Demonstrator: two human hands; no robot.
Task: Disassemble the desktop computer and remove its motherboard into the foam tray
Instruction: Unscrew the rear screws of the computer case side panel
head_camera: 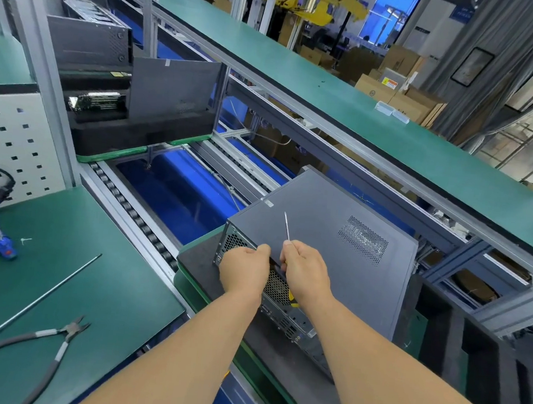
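While gripping a tool (287,226), both hands apparently meet.

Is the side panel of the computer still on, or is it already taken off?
On. The grey vented panel covers the whole top of the case; no inside parts show. Both hands are at its rear edge.

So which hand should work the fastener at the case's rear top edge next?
Probably the right hand: it already grips the thin metal screwdriver, shaft pointing up over the dark grey metal computer case. The left hand pinches at the rear edge beside it, so it is better placed to steady.
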